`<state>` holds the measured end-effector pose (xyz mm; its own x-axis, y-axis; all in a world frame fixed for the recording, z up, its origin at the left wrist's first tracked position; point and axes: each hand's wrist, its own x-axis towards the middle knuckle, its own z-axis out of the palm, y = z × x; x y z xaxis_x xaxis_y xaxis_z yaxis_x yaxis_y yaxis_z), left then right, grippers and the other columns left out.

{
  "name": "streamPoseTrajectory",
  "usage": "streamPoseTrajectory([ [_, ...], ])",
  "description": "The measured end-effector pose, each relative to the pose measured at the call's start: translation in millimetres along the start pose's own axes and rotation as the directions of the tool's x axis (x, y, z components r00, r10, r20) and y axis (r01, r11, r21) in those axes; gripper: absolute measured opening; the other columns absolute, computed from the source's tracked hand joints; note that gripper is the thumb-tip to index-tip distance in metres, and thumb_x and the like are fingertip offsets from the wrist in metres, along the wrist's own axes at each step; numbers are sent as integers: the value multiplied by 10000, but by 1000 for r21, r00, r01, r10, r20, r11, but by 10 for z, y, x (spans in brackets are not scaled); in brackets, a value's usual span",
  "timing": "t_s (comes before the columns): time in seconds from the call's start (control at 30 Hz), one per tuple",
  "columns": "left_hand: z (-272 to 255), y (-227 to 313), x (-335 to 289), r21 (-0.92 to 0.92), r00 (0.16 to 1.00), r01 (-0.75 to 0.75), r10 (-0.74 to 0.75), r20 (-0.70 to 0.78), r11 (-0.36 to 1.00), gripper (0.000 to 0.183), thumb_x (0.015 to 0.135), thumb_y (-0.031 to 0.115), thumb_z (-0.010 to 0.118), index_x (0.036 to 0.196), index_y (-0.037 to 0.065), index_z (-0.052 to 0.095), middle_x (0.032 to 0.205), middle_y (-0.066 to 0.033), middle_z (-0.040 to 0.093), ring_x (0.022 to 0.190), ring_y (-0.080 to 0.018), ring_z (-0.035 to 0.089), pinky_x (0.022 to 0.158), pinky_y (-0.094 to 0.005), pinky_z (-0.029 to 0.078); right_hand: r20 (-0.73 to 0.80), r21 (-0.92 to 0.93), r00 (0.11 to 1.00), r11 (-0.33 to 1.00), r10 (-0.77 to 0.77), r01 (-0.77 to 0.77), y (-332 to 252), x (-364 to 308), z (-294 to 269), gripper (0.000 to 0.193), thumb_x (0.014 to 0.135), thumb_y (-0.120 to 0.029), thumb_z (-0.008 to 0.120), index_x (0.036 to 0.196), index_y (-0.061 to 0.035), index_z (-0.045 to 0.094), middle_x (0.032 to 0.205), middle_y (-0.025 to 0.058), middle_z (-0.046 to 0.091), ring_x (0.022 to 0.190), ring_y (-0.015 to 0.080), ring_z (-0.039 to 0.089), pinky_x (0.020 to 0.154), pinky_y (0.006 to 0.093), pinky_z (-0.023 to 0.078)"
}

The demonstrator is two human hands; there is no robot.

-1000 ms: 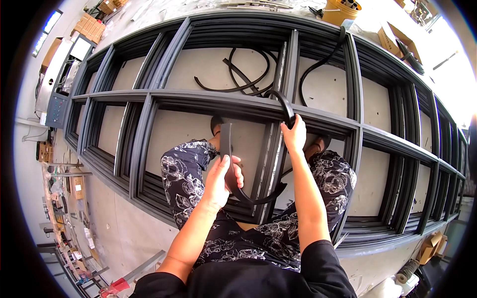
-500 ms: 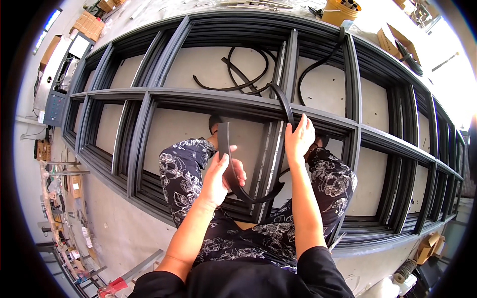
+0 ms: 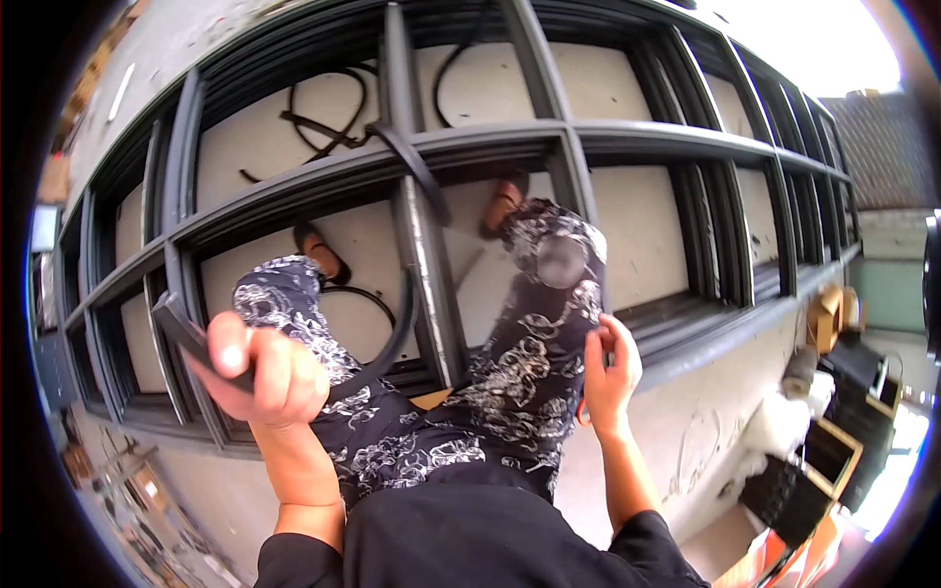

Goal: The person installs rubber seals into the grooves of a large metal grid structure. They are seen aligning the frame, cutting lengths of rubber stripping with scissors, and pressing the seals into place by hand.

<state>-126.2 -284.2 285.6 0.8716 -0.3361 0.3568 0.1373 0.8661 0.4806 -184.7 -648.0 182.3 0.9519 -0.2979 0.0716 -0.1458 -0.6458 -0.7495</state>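
Pale floor (image 3: 701,431) stretches around and shows through a stack of dark grey frames (image 3: 676,140), with cardboard cartons (image 3: 831,318) off to the right. From where I stand, the person sits with patterned trousers (image 3: 529,358) spread, feet within the frame openings. Their left hand (image 3: 274,377) is closed around a flat black strip (image 3: 184,328), its end jutting beyond the thumb, above the frames' near-left part. More dark strip (image 3: 417,171) arches over the middle crossbar. Their right hand (image 3: 613,370) is beside the right thigh, fingers partly bent, something orange (image 3: 583,414) by its palm; whether it's gripped, I can't tell.
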Motion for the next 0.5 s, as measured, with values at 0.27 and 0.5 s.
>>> streamPoseTrajectory([
  [0.27,-109,-1102,395,135,920,382,-362,-152,914,259,893,207,728,1015,34,579,843,-82,622,750,-201,624,672,-306,515,96,-679,940,712,328,-179,1453,-1330,-435,801,763,-219,800,1427,-45,387,1035,193,607,935,367,620,810,426,506],
  [0.5,-71,-1027,463,457,677,734,-593,-437,502,241,841,112,784,991,56,604,814,35,612,676,-24,541,591,-203,439,59,-465,874,788,482,-403,1642,-1187,-310,609,746,-100,735,1314,-136,519,1068,141,625,964,343,624,817,425,512],
])
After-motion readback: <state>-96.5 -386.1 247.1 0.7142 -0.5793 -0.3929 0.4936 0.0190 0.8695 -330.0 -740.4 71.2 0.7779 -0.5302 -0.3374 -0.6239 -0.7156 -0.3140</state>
